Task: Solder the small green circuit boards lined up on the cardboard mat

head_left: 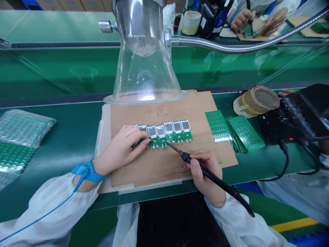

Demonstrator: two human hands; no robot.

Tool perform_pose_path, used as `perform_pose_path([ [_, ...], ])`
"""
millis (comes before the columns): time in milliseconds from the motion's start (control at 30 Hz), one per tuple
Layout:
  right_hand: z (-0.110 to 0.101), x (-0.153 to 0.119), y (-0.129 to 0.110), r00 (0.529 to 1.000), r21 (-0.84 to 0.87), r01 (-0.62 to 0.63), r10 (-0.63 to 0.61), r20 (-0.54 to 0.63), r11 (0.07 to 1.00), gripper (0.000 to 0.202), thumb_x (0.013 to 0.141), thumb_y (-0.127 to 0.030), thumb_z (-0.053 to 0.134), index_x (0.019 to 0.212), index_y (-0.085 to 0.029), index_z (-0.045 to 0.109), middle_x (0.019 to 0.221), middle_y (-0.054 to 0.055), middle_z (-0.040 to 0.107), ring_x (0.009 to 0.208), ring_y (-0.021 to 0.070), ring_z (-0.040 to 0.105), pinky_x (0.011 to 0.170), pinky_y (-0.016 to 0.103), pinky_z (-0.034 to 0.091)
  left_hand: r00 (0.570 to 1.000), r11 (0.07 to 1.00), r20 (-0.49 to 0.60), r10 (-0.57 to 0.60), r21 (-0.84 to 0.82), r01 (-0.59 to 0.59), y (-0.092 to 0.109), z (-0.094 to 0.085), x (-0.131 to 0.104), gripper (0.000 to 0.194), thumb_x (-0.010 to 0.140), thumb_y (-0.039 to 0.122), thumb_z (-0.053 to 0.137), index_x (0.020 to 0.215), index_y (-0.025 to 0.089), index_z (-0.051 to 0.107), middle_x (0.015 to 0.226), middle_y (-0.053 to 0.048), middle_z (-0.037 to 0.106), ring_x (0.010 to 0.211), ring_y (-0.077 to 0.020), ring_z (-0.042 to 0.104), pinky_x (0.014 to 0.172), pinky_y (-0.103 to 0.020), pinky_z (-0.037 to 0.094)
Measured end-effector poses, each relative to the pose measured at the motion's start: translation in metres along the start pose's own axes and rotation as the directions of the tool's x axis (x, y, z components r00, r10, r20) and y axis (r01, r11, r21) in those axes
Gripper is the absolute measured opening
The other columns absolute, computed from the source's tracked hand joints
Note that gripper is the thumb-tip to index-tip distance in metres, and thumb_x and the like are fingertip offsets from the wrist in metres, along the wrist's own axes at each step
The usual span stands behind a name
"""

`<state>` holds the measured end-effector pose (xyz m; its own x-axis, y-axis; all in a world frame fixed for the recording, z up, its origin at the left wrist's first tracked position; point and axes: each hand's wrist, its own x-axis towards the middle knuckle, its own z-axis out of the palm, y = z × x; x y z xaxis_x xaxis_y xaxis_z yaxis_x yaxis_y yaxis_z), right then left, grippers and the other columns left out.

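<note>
Aiming forward-left: soldering iron, right hand closed round it!
Circuit-board strip runs lengthwise left to right; left hand pinches thin wire over it.

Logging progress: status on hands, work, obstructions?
Right hand gripping slim black soldering iron, tip at row of green circuit boards. Left hand at row's left end, pinching thin wire. Clear flared hood above, not blocking tip.

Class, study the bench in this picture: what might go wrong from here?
The iron's tip is close to the left hand's fingertips; if hot, a slip might burn them.

The tip is right at the boards, so lingering could overheat a part.

The boards rest on cardboard, which a dropped iron might scorch.
</note>
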<state>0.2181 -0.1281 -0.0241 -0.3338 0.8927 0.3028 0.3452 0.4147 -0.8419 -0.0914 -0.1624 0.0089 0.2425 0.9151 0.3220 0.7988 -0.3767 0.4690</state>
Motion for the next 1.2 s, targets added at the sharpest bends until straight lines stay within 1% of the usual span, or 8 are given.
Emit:
perform_pose_path([
  [233, 0.001, 0.0, 0.0, 0.998, -0.062, 0.05, -0.049, 0.024, 0.997, 0.007, 0.103, -0.032, 0.068, 0.103, -0.026, 0.064, 0.086, 0.002, 0.077, 0.071, 0.0186, 0.078, 0.06, 0.028, 0.061, 0.998, 1.0, 0.068, 0.006, -0.011, -0.005, 0.0, 0.007, 0.003, 0.013, 0.113, 0.021, 0.054, 0.104, 0.019, 0.063, 0.085, 0.0, 0.062, 0.076, -0.018, 0.054, 0.082, -0.036, 0.043],
  [433, 0.002, 0.003, -0.005, 0.993, -0.109, 0.119, -0.119, 0.014, 0.987, 0.006, 0.102, -0.029, 0.07, 0.102, -0.026, 0.065, 0.086, 0.0, 0.077, 0.068, 0.0164, 0.076, 0.059, 0.026, 0.058, 0.997, 1.0, 0.072, 0.027, 0.002, -0.028, 0.0, 0.008, 0.001, 0.014, 0.114, 0.022, 0.052, 0.106, 0.018, 0.064, 0.089, -0.002, 0.066, 0.082, -0.0197, 0.058, 0.085, -0.037, 0.043],
  [667, 0.005, 0.002, -0.007, 0.998, -0.042, 0.043, -0.041, 0.043, 0.998, 0.006, 0.105, -0.031, 0.066, 0.104, -0.026, 0.063, 0.084, 0.001, 0.076, 0.068, 0.0171, 0.077, 0.06, 0.027, 0.061, 0.998, 0.999, 0.055, 0.009, 0.042, -0.011, 0.0, 0.001, -0.001, 0.014, 0.113, 0.021, 0.052, 0.105, 0.018, 0.064, 0.09, -0.002, 0.067, 0.08, -0.0188, 0.059, 0.084, -0.036, 0.044],
  [800, 0.008, 0.004, -0.009, 0.997, -0.065, 0.063, -0.059, 0.057, 0.996, 0.006, 0.104, -0.029, 0.067, 0.103, -0.026, 0.062, 0.085, 0.0, 0.077, 0.066, 0.016, 0.076, 0.06, 0.027, 0.061, 0.997, 0.999, 0.079, 0.012, 0.034, -0.014, -0.001, 0.003, -0.001, 0.015, 0.114, 0.023, 0.052, 0.107, 0.019, 0.064, 0.089, -0.002, 0.066, 0.082, -0.0191, 0.059, 0.085, -0.037, 0.044],
  [933, 0.009, 0.008, -0.014, 0.984, -0.127, 0.176, -0.17, 0.056, 0.976, 0.004, 0.103, -0.026, 0.067, 0.103, -0.028, 0.063, 0.082, 0.0, 0.076, 0.065, 0.0167, 0.076, 0.06, 0.028, 0.061, 0.995, 0.999, 0.095, 0.021, 0.031, -0.024, -0.001, 0.006, -0.002, 0.017, 0.114, 0.024, 0.051, 0.105, 0.019, 0.065, 0.089, -0.003, 0.066, 0.082, -0.0195, 0.059, 0.086, -0.037, 0.043],
  [1067, 0.007, 0.009, -0.017, 0.956, -0.192, 0.292, -0.282, 0.08, 0.937, 0.006, 0.1, -0.025, 0.068, 0.104, -0.028, 0.064, 0.081, 0.0, 0.078, 0.069, 0.0193, 0.079, 0.064, 0.031, 0.064, 0.995, 0.999, 0.097, 0.032, 0.035, -0.036, 0.0, 0.001, -0.005, 0.017, 0.114, 0.022, 0.05, 0.104, 0.019, 0.064, 0.088, -0.002, 0.065, 0.08, -0.0189, 0.058, 0.086, -0.037, 0.044],
  [1133, 0.006, 0.008, -0.017, 0.97, -0.169, 0.244, -0.237, 0.06, 0.955, 0.005, 0.101, -0.027, 0.068, 0.104, -0.028, 0.065, 0.081, 0.0, 0.078, 0.069, 0.0189, 0.078, 0.064, 0.03, 0.064, 0.997, 1.0, 0.079, 0.011, 0.026, -0.013, 0.0, -0.003, -0.007, 0.015, 0.113, 0.02, 0.051, 0.105, 0.019, 0.064, 0.088, -0.002, 0.065, 0.08, -0.0187, 0.058, 0.085, -0.037, 0.044],
  [1200, 0.006, 0.006, -0.016, 0.992, -0.103, 0.129, -0.127, 0.025, 0.986, 0.005, 0.103, -0.03, 0.068, 0.105, -0.027, 0.065, 0.084, 0.001, 0.078, 0.068, 0.0182, 0.078, 0.062, 0.03, 0.064, 0.998, 0.999, 0.056, -0.028, 0.024, 0.027, -0.002, -0.007, -0.01, 0.014, 0.112, 0.019, 0.052, 0.104, 0.019, 0.064, 0.085, -0.001, 0.064, 0.078, -0.0187, 0.058, 0.081, -0.036, 0.043],
])
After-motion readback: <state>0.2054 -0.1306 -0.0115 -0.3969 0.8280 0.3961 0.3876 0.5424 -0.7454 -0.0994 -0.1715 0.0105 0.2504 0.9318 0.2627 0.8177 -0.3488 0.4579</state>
